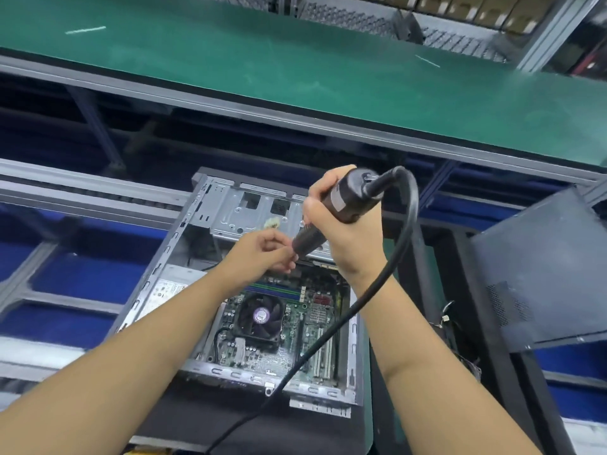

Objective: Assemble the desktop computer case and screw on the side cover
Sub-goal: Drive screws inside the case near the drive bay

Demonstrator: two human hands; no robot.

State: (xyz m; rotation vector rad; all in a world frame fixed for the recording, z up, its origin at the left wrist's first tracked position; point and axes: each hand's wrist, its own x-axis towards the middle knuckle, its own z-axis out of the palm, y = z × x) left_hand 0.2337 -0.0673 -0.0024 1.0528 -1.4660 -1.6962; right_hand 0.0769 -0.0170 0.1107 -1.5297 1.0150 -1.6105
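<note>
Head view: the right hand (pixel 341 231) has its grip wrapped round the electric screwdriver (pixel 348 198), and the left hand (pixel 266 254) pinches the tool's tip, probably seating a screw; keep bit and screw in line. Below, the open computer case (pixel 184 257) holds a motherboard (pixel 295 326) and fan (pixel 261 318). What looks like the side cover (pixel 542 274) leans apart at right.

You have soft, even light from above: the green surface (pixel 295 70) is bright, and the space below it falls into deep shadow. Your left hand (pixel 262 254) is a little blurred at the fingers (pixel 285 265), and the electric screwdriver (pixel 348 198) in your right hand (pixel 348 244) is dark with few details. The wide lens bends the rails (pixel 65 192) at the edges, and everything looks slightly soft.
</note>
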